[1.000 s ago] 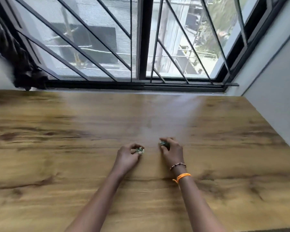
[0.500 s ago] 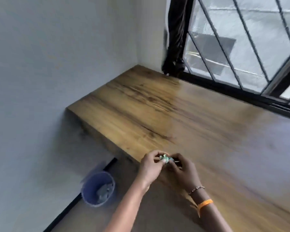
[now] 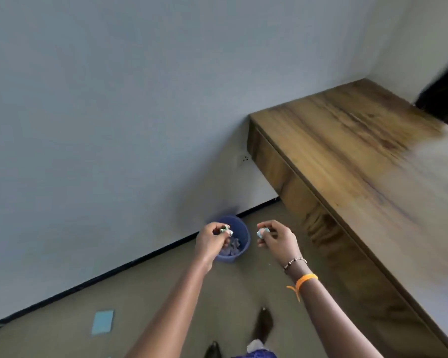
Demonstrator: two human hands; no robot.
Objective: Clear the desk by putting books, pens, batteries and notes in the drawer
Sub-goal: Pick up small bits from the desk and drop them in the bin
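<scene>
A blue sheet of paper [image 3: 103, 322] lies on the floor [image 3: 62, 332], well to the left of and below my left hand [image 3: 210, 240]. That hand pinches a small crumpled scrap [image 3: 226, 230] in its fingertips, right over the blue bin [image 3: 239, 240] that stands by the wall. Just to the right, apart from it, my right hand [image 3: 278, 239] pinches another crumpled scrap [image 3: 263, 232]. The wooden tabletop [image 3: 360, 156] stretches away to the right of both hands.
</scene>
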